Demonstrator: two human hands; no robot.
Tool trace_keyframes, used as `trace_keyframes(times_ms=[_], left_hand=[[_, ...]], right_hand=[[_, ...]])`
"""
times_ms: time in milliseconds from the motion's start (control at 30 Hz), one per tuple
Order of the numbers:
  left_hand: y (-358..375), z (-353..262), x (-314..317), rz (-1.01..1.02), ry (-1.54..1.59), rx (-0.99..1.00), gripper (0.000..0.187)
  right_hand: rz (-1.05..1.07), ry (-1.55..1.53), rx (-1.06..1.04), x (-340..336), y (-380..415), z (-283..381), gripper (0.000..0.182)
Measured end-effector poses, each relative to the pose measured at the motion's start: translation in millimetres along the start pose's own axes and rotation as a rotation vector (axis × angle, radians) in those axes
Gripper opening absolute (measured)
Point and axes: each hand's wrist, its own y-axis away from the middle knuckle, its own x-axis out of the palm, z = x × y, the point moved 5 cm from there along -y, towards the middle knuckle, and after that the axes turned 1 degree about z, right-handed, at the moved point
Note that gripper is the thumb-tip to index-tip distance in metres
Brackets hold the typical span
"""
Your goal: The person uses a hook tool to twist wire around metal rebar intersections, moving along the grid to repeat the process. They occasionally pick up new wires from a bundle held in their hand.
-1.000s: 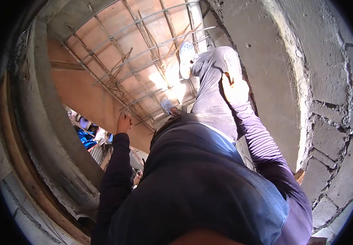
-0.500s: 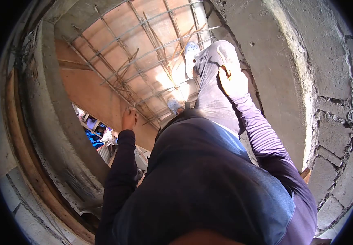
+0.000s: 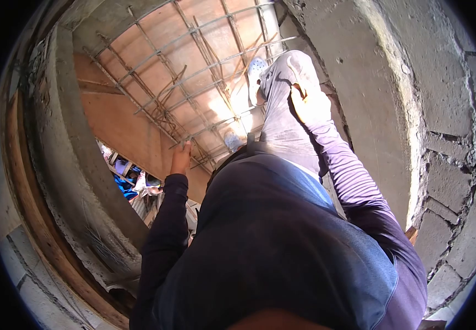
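Observation:
My left hand (image 3: 181, 157) is at the lower left edge of a rebar grid (image 3: 185, 82), beside the bar ends. Its fingers look bent at the end of a thin piece of metal, but the grip is too small to make out. My right hand (image 3: 310, 105) rests on the raised knee of my grey trousers (image 3: 287, 129), brightly lit by the sun, its thumb and fingers apart and nothing in it. A light blue clog (image 3: 256, 69) on one foot stands on the grid. The other clog (image 3: 232, 141) shows below it, partly hidden.
Orange-brown boards (image 3: 119, 118) lie beneath the bars. A concrete ledge (image 3: 78, 126) and a wooden plank (image 3: 29, 203) curve along the left. Through a gap at lower left show blue cloth (image 3: 126, 188) and debris. A block wall (image 3: 447, 181) rises on the right.
My left hand has moved slightly right and up along the grid's edge, and its fingers have drawn together. My raised knee and right hand have shifted slightly left.

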Motion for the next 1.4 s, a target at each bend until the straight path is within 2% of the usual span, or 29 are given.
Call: trace_keyframes(times_ms=[67, 200, 233, 300, 367, 400, 433, 500, 533, 633, 667, 700, 733, 767, 800, 833, 900, 1067, 1167, 1267, 1333, 1400], left_hand=[[-1, -8, 0, -0.072, 0.010, 0.124, 0.031], [18, -44, 3, -0.094, 0.120, 0.054, 0.027], [23, -52, 7, -0.051, 0.226, 0.011, 0.026], [20, -55, 12, -0.013, 0.329, -0.031, 0.025], [9, -57, 17, -0.007, 0.302, 0.067, 0.023], [8, -64, 18, -0.010, 0.298, 0.065, 0.023], [9, -77, 18, -0.003, 0.365, 0.040, 0.024], [1, -107, 19, -0.004, 0.424, 0.022, 0.026], [-9, -123, 19, -0.009, 0.424, 0.015, 0.026], [-47, -163, 25, -0.021, 0.437, 0.030, 0.026], [-63, -174, 26, -0.022, 0.463, 0.061, 0.025], [-80, -181, 26, -0.027, 0.450, 0.046, 0.025], [-101, -194, 27, -0.024, 0.444, 0.117, 0.025], [-124, -202, 29, -0.014, 0.433, 0.181, 0.025], [-145, -205, 30, -0.031, 0.445, 0.194, 0.025], [-163, -208, 32, -0.033, 0.482, 0.209, 0.025], [-186, -214, 38, -0.027, 0.529, 0.215, 0.024], [-201, -208, 51, 0.062, 0.573, 0.206, 0.023], [-195, -195, 48, 0.022, 0.568, 0.170, 0.024], [-187, -177, 45, -0.003, 0.551, 0.157, 0.023], [-183, -165, 41, -0.020, 0.567, 0.114, 0.022], [-179, -160, 40, -0.051, 0.561, 0.098, 0.021]], right_hand=[[0.039, 0.013, 0.054, 0, -2, 1, 0.020], [0.185, -0.002, 0.078, 29, -25, -31, 0.028], [0.382, -0.287, 0.083, 63, -40, -58, 0.028], [0.476, -0.514, 0.109, 53, -66, -24, 0.020], [0.522, -0.852, 0.293, 31, -89, 26, 0.013], [0.552, -1.273, 0.691, 38, -86, 52, 0.012], [0.424, -1.322, 0.780, 47, -93, 69, 0.017], [0.577, -1.445, 0.900, 152, -114, 37, 0.022], [0.569, -1.385, 1.017, 181, -122, 40, 0.020], [0.506, -1.316, 0.996, 292, -137, 27, 0.010], [0.511, -1.328, 1.006, 324, -143, 28, 0.010], [0.412, -1.313, 0.977, 350, -146, 24, 0.012], [0.313, -1.295, 0.942, 372, -150, 21, 0.013], [0.307, -1.166, 1.008, 370, -153, 26, 0.019], [0.310, -1.167, 1.039, 400, -145, 20, 0.019], [0.241, -1.069, 0.786, 442, -147, 4, 0.021], [0.196, -0.945, 0.631, 482, -152, -4, 0.025], [0.227, -0.987, 0.822, 492, -159, 15, 0.026], [0.261, -1.055, 0.918, 488, -157, 15, 0.029], [0.274, -1.092, 0.961, 476, -160, 15, 0.023], [0.260, -1.264, 1.055, 450, -159, 17, 0.018], [0.263, -1.337, 1.048, 438, -158, 18, 0.012]])
